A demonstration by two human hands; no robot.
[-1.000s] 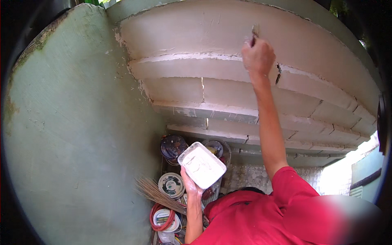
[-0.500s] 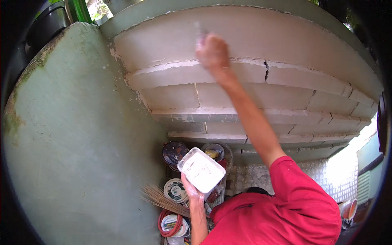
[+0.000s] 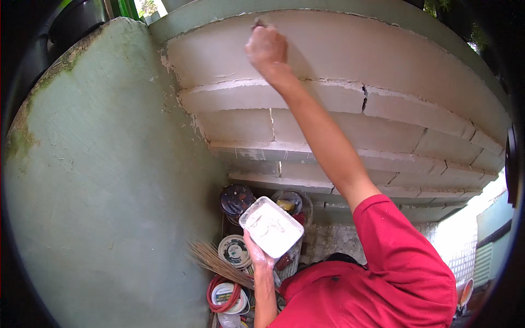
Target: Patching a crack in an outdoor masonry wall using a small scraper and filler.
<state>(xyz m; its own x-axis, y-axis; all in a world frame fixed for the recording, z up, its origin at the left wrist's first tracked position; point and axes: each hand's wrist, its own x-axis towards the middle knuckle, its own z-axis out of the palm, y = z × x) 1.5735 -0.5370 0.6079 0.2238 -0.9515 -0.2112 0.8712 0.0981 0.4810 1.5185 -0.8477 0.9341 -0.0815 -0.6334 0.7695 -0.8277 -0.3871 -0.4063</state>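
Observation:
My left hand [image 3: 260,252] holds a white rectangular tub [image 3: 272,227] from its lower left side, tilted toward me. Thick white paste lies in the tub, its surface marked with ridges. My right arm stretches up to the far wall [image 3: 350,46], where my right hand [image 3: 267,48] is closed in a fist near the top edge. A small hand tool [image 3: 258,23] pokes out beyond the fist. Most of it is hidden by my fingers, so its exact kind does not show. Whitish smears mark my right hand.
A green wall [image 3: 120,164] rises at left. Below the tub stand a dark paint-spattered can [image 3: 237,199], a white-lidded bucket [image 3: 235,251], a bundle of thin sticks [image 3: 213,262] and a coiled red hose [image 3: 210,298]. The far wall has stepped ledges with cracks [image 3: 365,98].
My right hand has moved up and slightly left along the wall with the tool. My left hand and the tub have stayed nearly in place. The view has shifted a little.

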